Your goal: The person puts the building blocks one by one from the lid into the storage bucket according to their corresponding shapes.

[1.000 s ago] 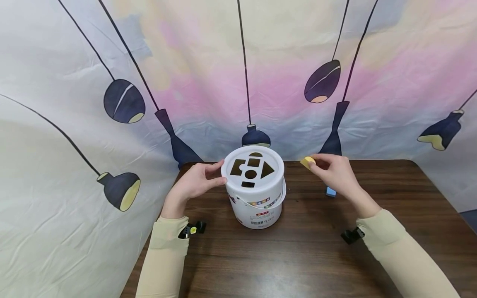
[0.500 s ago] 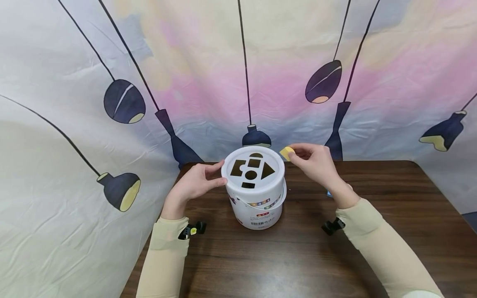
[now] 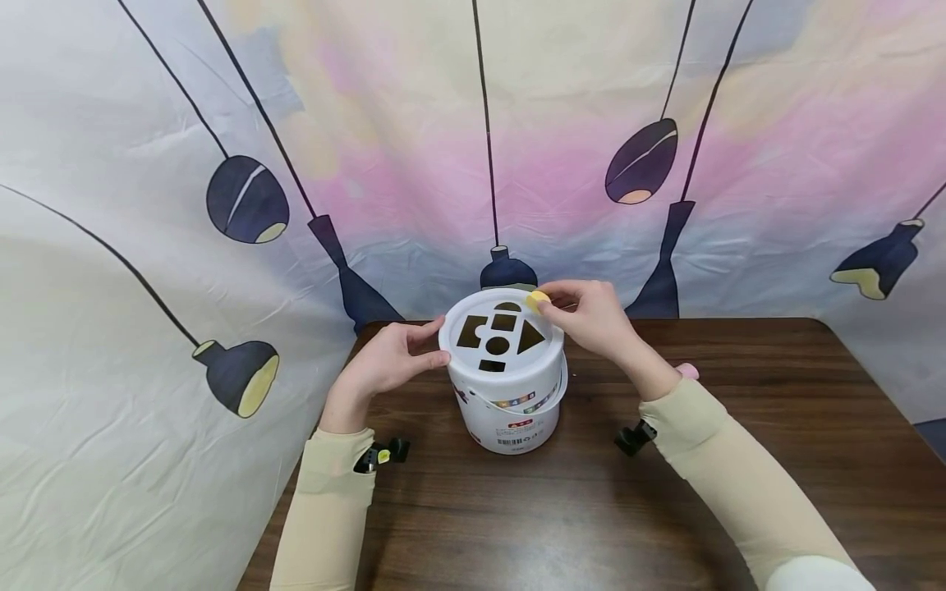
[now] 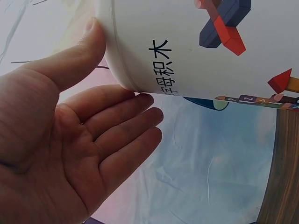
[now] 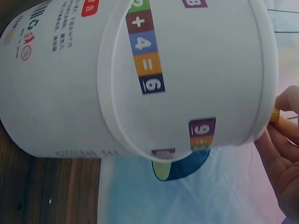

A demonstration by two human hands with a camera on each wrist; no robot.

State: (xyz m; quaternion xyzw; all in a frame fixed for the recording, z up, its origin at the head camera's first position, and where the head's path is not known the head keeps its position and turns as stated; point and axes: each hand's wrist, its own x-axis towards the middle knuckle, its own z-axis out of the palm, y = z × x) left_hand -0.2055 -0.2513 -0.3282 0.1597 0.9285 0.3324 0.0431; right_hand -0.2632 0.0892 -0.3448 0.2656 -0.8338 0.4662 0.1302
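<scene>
A white bucket (image 3: 484,423) stands upright on the table, its white lid (image 3: 521,365) cut with several shaped holes. My left hand (image 3: 380,361) touches the left side of the lid's rim. In the left wrist view, the thumb and the nearly straight fingers (image 4: 133,140) lie against that rim. Over the lid's far right edge, my right hand (image 3: 591,316) pinches a small yellow block (image 3: 537,300) between thumb and fingers. The block's full shape is partly covered by the fingers. From the right wrist, only a bit of yellow block (image 5: 274,115) shows past the rim.
The bucket's white carrying handle (image 3: 560,390) hangs down on its right side. A pink block (image 3: 688,371) shows behind my right wrist on the dark wooden table (image 3: 517,517). A cloth backdrop (image 3: 414,164) printed with lamps hangs behind the table.
My right hand has moved left with the yellow block, from beside the bucket to over the lid's edge. The blue block is now hidden, and the pink one shows. My left hand stays put.
</scene>
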